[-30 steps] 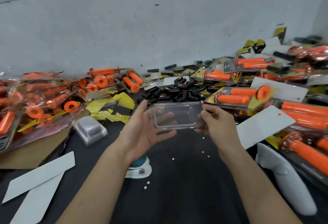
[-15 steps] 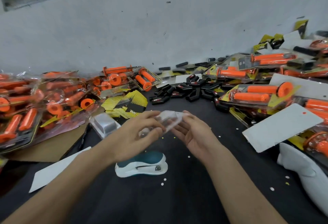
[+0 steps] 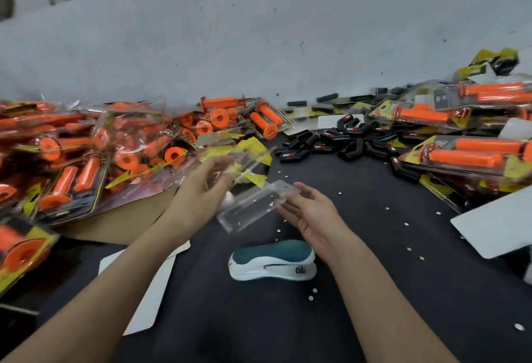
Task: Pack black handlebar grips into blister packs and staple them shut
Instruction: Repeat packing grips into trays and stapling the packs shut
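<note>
Empty clear blister pack [image 3: 253, 207] is up off the surface [image 3: 374, 262], tilted between my two grips and hanging just above the stapler [image 3: 273, 262].

My left grip [image 3: 204, 190] has its fingertips pinched on the upper flap. It's pretty blurry there, but my guess is I'm prying the shell open so there's a pocket to load. My right grip [image 3: 311, 213] is spread out, fingers straight, only propping the far end so the flimsy plastic doesn't flop. It isn't clamped on anything.

The black handlebar grips [image 3: 345, 143] are in a loose heap toward the back of the surface, well apart from both grips, and none are in the shell yet, so I'd call this the very start of a pack. The yellow insert cards [image 3: 253, 146] sit just past my left fingers, handy for sliding one in.

Finished orange packs [image 3: 115, 155] are shoved off to the sides, probably to keep the middle free. The stapler sits right under the work, so closing up should be one short reach. Thin plastic like this springs shut easily, which I reckon is why both grips are on it.
</note>
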